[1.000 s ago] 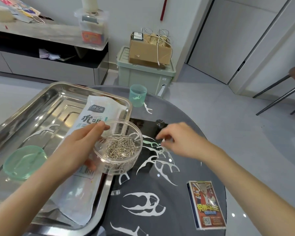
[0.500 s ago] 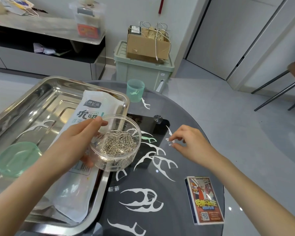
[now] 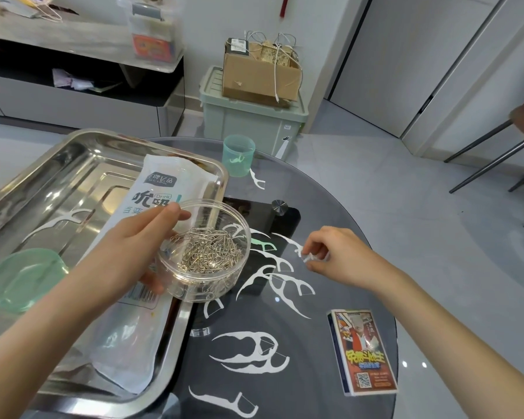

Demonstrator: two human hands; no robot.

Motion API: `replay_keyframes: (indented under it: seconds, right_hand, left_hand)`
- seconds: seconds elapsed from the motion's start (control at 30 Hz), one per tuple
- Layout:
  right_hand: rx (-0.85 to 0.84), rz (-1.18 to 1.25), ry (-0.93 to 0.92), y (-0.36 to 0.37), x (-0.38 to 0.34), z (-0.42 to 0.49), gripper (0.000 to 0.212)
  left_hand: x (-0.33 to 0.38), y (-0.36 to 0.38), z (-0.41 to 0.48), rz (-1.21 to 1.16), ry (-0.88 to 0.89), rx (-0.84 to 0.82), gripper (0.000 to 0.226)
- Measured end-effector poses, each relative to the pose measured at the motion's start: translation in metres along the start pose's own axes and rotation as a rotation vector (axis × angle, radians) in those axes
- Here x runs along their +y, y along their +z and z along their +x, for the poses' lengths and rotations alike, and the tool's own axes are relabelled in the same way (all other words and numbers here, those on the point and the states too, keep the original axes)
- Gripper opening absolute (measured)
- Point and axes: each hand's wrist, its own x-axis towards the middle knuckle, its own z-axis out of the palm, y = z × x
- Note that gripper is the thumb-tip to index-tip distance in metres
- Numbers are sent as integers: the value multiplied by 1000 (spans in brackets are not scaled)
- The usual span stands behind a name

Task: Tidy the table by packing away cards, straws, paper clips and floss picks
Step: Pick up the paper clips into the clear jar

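Lying in the steel tray (image 3: 58, 164) at left, the straw packet (image 3: 161, 182) sits under your left grip (image 3: 127, 252), which curls round a clear tub (image 3: 194, 293) of paper clips (image 3: 206, 252). Floss picks (image 3: 254, 352) lie scattered on the glass bench (image 3: 330, 207). Your right grip (image 3: 336, 255) pinches a small pale piece (image 3: 307, 257), too small to identify; the card box (image 3: 363, 352) rests near you at right.
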Motion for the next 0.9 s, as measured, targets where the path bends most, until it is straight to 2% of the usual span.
replay_keyframes:
  seconds: [0.17,0.3,0.43,0.57,0.67,0.73,0.8,0.9]
  right_hand:
    - [66,137,-3,7,-1,0,26]
    - [156,149,40,3,8,-4,21]
    - [61,83,22,6,6,-12,19]
    - [28,182,-69,9,-7,-17,32]
    - [213,247,45,-2,3,-19,33]
    - [290,102,171,-11,21,-24,29]
    - [183,-74,275,-15,35,-33,32]
    - [55,-88,313,-4,36,-45,36]
  left_hand:
    - [0,0,0,-1,-3,1,45]
    - [0,-1,1,-3,3,4,45]
    - [-2,0,3,-17,-6,1,40]
    - [-6,0,3,-14,-7,-10,47]
    - [-5,1,2,-26,-11,0,41]
    - [-4,3,1,-28,-6,0,41]
    - [-1,5,-1,-27,-8,9,41]
    - [1,6,-3,-23,-13,13,42]
